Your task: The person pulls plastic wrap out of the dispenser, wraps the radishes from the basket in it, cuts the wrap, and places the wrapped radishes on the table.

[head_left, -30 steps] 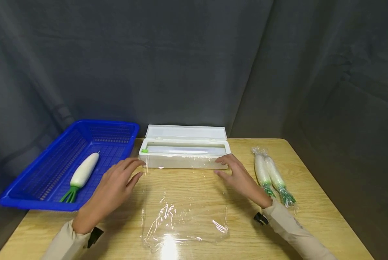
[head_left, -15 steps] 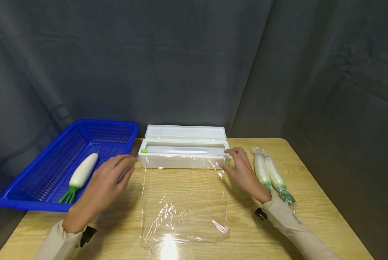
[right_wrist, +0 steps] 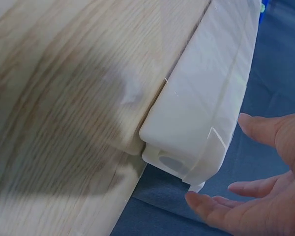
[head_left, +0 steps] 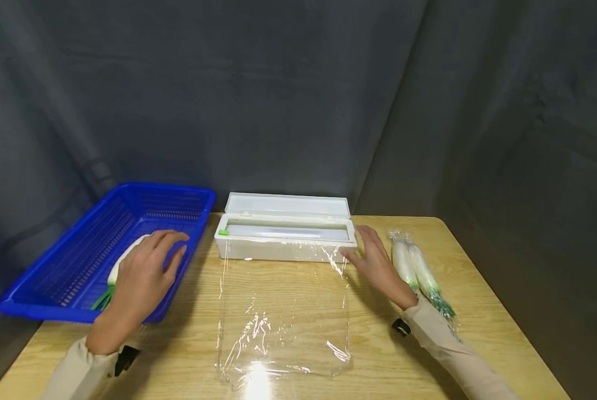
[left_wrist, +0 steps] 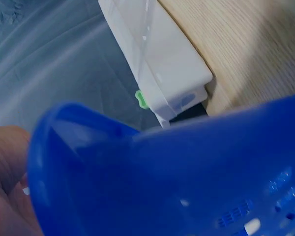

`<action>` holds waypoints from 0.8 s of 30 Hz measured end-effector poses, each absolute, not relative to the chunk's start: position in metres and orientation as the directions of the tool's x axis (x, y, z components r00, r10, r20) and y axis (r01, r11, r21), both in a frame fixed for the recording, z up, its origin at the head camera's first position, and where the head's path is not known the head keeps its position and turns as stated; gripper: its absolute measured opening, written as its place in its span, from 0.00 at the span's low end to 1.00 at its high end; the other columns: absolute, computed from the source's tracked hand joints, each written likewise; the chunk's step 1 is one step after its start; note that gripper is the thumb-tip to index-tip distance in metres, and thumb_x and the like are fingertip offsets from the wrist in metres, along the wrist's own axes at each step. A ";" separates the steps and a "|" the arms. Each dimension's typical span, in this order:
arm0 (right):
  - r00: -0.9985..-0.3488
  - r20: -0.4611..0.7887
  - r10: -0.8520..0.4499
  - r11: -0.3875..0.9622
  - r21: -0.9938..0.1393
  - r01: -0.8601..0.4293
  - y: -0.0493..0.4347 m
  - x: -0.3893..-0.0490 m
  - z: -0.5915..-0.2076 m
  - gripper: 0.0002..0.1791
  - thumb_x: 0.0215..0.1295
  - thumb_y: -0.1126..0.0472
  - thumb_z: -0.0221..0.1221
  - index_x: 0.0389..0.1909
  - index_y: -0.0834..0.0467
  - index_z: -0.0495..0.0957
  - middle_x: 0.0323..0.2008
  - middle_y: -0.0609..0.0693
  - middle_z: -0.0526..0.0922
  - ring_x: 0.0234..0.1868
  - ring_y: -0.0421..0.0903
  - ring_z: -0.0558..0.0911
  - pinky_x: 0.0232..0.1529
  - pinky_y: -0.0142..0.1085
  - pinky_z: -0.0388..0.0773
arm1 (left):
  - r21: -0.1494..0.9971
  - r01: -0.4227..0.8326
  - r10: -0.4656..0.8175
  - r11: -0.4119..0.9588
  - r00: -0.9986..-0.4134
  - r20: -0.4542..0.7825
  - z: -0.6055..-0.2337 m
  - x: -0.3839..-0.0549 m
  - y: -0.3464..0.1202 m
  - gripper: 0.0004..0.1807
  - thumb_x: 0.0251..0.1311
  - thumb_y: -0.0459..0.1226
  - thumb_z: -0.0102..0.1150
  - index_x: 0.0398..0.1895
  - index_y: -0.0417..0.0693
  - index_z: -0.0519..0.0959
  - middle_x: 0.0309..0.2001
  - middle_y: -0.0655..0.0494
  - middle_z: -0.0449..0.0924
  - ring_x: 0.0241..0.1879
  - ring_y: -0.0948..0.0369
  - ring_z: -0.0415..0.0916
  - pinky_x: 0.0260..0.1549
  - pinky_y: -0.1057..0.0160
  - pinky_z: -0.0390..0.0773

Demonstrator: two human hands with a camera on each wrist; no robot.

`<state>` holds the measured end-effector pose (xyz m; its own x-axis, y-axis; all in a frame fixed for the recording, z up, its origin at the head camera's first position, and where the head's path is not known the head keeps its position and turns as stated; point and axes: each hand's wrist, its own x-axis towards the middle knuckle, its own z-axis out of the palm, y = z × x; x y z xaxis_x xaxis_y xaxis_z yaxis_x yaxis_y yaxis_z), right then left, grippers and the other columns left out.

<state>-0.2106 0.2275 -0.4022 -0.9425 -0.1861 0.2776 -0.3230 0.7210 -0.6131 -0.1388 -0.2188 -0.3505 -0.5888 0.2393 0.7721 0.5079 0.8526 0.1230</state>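
My left hand (head_left: 140,272) hovers over the right side of the blue basket (head_left: 53,250), fingers loosely bent with nothing between them. Partly hidden behind it lies a white radish (head_left: 120,264) with green stems (head_left: 100,301). My right hand (head_left: 381,269) is beside the right end of a white cling film dispenser (head_left: 263,250), thumb and fingers spread apart. From the dispenser's front a sheet of clear cling film (head_left: 283,328) stretches over the table toward me, wrinkled at its near end. In the right wrist view the fingertips (right_wrist: 194,197) are right by the dispenser's end corner.
Two radishes (head_left: 403,264) wrapped in film lie together at the right. The dispenser's lid (head_left: 288,205) is raised at the back, and a green slider (head_left: 223,233) sits at its left end. Dark curtains (head_left: 278,100) hang behind the wooden table (head_left: 478,328).
My left hand has moved left, away from the dispenser's left end, to over the basket. My right hand has shifted slightly right, off the dispenser's front corner. The cling film stays spread.
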 end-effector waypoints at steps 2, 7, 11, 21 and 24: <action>-0.948 0.258 -0.188 0.717 -0.623 -0.312 0.228 -0.212 -0.403 0.43 0.74 0.57 0.65 0.78 0.73 0.56 0.78 0.72 0.55 0.78 0.70 0.56 0.75 0.65 0.59 | 0.144 0.489 0.216 0.860 -0.606 0.766 -0.351 -0.139 -0.222 0.17 0.54 0.24 0.74 0.47 0.42 0.84 0.45 0.42 0.85 0.37 0.43 0.82 0.28 0.43 0.78; -0.961 0.201 -0.187 0.719 -0.638 -0.274 0.228 -0.215 -0.404 0.43 0.75 0.54 0.63 0.78 0.74 0.54 0.79 0.73 0.52 0.79 0.71 0.55 0.76 0.63 0.56 | 0.196 0.438 0.164 0.877 -0.658 0.734 -0.351 -0.140 -0.233 0.20 0.55 0.25 0.74 0.51 0.42 0.83 0.48 0.40 0.84 0.33 0.43 0.81 0.24 0.41 0.76; -0.966 0.169 -0.194 0.720 -0.645 -0.257 0.228 -0.218 -0.404 0.42 0.76 0.53 0.62 0.77 0.75 0.55 0.79 0.75 0.51 0.80 0.71 0.53 0.77 0.64 0.54 | 0.222 0.418 0.141 0.881 -0.680 0.720 -0.350 -0.141 -0.240 0.22 0.55 0.25 0.75 0.53 0.41 0.82 0.50 0.39 0.83 0.36 0.41 0.82 0.27 0.38 0.77; -0.971 0.146 -0.191 0.736 -0.633 -0.240 0.230 -0.222 -0.407 0.44 0.76 0.53 0.62 0.76 0.79 0.54 0.78 0.76 0.54 0.79 0.72 0.54 0.77 0.63 0.55 | 0.297 0.316 0.076 0.901 -0.790 0.609 -0.354 -0.149 -0.260 0.26 0.59 0.29 0.74 0.60 0.40 0.77 0.55 0.29 0.77 0.45 0.33 0.77 0.29 0.33 0.74; -0.963 0.178 -0.204 0.722 -0.637 -0.271 0.230 -0.222 -0.409 0.41 0.76 0.55 0.63 0.76 0.77 0.57 0.76 0.76 0.59 0.77 0.71 0.61 0.73 0.63 0.63 | 0.318 0.272 0.049 0.908 -0.824 0.565 -0.357 -0.152 -0.265 0.27 0.60 0.30 0.73 0.62 0.38 0.75 0.57 0.26 0.75 0.44 0.30 0.76 0.28 0.32 0.73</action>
<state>-0.2222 0.2300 -0.4088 -0.9626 -0.2045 0.1779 -0.2710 0.7220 -0.6366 -0.1523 -0.2646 -0.3565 -0.8235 0.0488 0.5652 0.2719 0.9084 0.3177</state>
